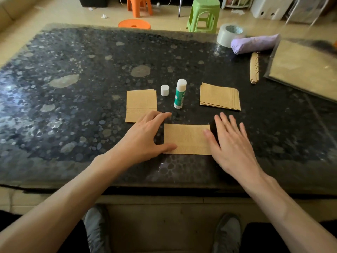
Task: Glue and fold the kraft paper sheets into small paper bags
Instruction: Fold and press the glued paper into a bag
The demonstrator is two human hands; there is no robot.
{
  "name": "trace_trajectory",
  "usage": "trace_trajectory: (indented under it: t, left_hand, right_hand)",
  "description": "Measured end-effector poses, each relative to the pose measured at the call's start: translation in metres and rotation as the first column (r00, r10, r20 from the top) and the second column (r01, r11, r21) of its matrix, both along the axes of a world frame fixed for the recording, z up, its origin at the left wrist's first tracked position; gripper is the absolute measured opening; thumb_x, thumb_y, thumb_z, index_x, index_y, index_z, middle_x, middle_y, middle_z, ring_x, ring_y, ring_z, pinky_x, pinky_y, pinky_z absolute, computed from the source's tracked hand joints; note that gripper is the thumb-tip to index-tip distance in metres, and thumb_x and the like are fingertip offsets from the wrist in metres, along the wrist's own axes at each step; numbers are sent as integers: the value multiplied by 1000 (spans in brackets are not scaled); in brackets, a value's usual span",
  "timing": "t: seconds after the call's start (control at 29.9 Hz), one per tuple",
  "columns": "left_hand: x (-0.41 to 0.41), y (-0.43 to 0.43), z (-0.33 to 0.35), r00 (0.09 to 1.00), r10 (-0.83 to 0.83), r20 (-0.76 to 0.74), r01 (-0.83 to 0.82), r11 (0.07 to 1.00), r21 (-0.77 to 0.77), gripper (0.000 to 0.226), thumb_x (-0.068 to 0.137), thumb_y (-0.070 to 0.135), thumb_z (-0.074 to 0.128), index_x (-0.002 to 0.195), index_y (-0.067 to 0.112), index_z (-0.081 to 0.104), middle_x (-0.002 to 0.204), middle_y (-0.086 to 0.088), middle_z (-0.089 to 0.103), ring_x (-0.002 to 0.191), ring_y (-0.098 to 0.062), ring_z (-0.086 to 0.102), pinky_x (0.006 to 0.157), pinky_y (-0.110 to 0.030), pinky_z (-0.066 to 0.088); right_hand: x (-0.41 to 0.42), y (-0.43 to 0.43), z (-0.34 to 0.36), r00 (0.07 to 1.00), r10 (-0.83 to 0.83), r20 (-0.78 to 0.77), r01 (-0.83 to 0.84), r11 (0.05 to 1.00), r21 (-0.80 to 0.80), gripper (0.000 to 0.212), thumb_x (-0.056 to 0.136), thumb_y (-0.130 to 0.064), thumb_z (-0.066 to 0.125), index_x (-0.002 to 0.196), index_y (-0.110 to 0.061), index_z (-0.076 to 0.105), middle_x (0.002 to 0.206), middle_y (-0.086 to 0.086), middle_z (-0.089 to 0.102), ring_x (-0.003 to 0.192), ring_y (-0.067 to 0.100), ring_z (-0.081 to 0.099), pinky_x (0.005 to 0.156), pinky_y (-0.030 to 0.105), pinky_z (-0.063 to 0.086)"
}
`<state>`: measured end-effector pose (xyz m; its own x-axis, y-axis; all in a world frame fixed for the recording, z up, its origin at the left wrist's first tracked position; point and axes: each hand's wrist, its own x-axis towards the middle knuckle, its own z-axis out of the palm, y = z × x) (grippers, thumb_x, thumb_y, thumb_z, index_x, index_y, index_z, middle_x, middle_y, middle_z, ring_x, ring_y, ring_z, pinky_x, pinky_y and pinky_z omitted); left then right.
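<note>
**Q:** How are the hands lying?

**A:** The left hand point(145, 137) is lying flat with its fingers straight and spread, gripping nothing. Its thumb is resting on the near left corner of the folded kraft sheet point(186, 138). The right hand point(231, 141) is likewise spreading straight fingers and holding nothing, its thumb tip lying over the sheet's right edge. The sheet is sitting between the two thumbs.

**Q:** And beyond the fingertips?

**A:** A dark pebble-patterned table point(73, 88) is carrying everything. The left fingers are overlapping the near corner of a kraft pile point(141, 105). Farther off, between the two sets of fingertips, an uncapped glue stick point(180, 94) is standing beside its white cap point(164, 90). Past the right fingertips a kraft stack point(219, 96) is resting. Well beyond it, a tape roll point(228, 34) and a purple bundle point(255, 42) are sitting near the far edge. A green stool point(203, 14) and an orange stool point(139, 5) are standing on the tiled floor behind.
</note>
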<state>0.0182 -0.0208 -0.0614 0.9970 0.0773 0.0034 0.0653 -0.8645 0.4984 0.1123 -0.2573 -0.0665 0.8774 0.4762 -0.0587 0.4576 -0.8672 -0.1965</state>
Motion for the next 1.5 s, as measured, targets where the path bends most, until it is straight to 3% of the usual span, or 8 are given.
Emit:
trace_trajectory:
  t: [0.13, 0.23, 0.4, 0.53, 0.77, 1.1, 1.27, 1.5]
  left_hand:
    - [2, -3, -3, 997, -76, 18, 73, 987, 141, 106, 83, 65, 68, 163, 30, 9, 159, 6, 39, 151, -13, 21, 121, -33, 22]
    - [2, -3, -3, 993, -101, 53, 93, 986, 141, 100, 83, 64, 68, 162, 30, 16, 153, 6, 45, 148, -11, 26, 118, -29, 25]
    - [1, 3, -8, 989, -116, 88, 112, 993, 46, 97, 79, 61, 72, 159, 37, 23, 140, 14, 48, 134, -7, 38, 111, -28, 35]
    - [1, 1, -8, 991, -69, 117, 83, 990, -117, 97, 78, 40, 84, 156, 42, 28, 127, 16, 45, 118, 1, 45, 100, -20, 40]
    - [7, 0, -13, 983, -28, 183, 79, 957, -278, 89, 79, 9, 84, 150, 38, 39, 116, 14, 50, 106, -5, 60, 100, -24, 52]
    - [3, 1, -10, 999, -2, 52, 3, 1000, -14, 98, 65, 70, 74, 150, 41, 34, 115, 19, 52, 109, -5, 48, 99, -36, 43]
    - [4, -2, -4, 1000, -16, 7, 17, 1000, -15, 95, 70, 62, 78, 151, 36, 36, 114, 17, 54, 104, -5, 47, 100, -35, 42]
    - [4, -7, 1, 999, -3, -53, -2, 996, -86, 80, 74, 50, 84, 144, 34, 47, 103, 20, 48, 101, -3, 44, 95, -28, 42]
  right_hand:
    - [6, 3, 11, 996, -2, -94, 14, 991, 132, 70, 103, -62, 42, 161, -25, 34, 169, -1, 30, 160, 19, 13, 128, 41, 9]
    - [4, 5, 21, 986, -16, -166, 48, 980, 193, 68, 99, -57, 57, 158, -30, 39, 168, -4, 31, 159, 17, 14, 127, 41, 13]
    - [2, 4, 24, 979, -15, -201, 72, 958, 277, 66, 93, -48, 73, 153, -39, 46, 165, 0, 39, 155, 21, 29, 124, 43, 27]
    - [4, 4, 24, 980, 7, -199, 71, 921, 383, 67, 91, -43, 77, 151, -36, 49, 148, -12, 57, 141, 8, 45, 107, 23, 30]
    - [6, 7, 23, 967, 45, -249, 65, 908, 415, 76, 87, -44, 80, 154, -41, 43, 149, -16, 55, 142, 12, 44, 110, 30, 32]
    - [6, 7, 24, 966, 153, -210, -82, 946, 314, 84, 83, -45, 83, 155, -41, 40, 156, -14, 43, 146, 7, 31, 119, 34, 26]
    - [6, 8, 23, 960, 193, -205, -137, 956, 261, 86, 81, -52, 82, 155, -41, 40, 159, -14, 39, 150, 5, 23, 121, 33, 17]
    - [8, 8, 19, 965, 179, -190, -104, 932, 346, 75, 82, -39, 85, 148, -42, 48, 130, -16, 48, 125, 2, 41, 106, 26, 32]
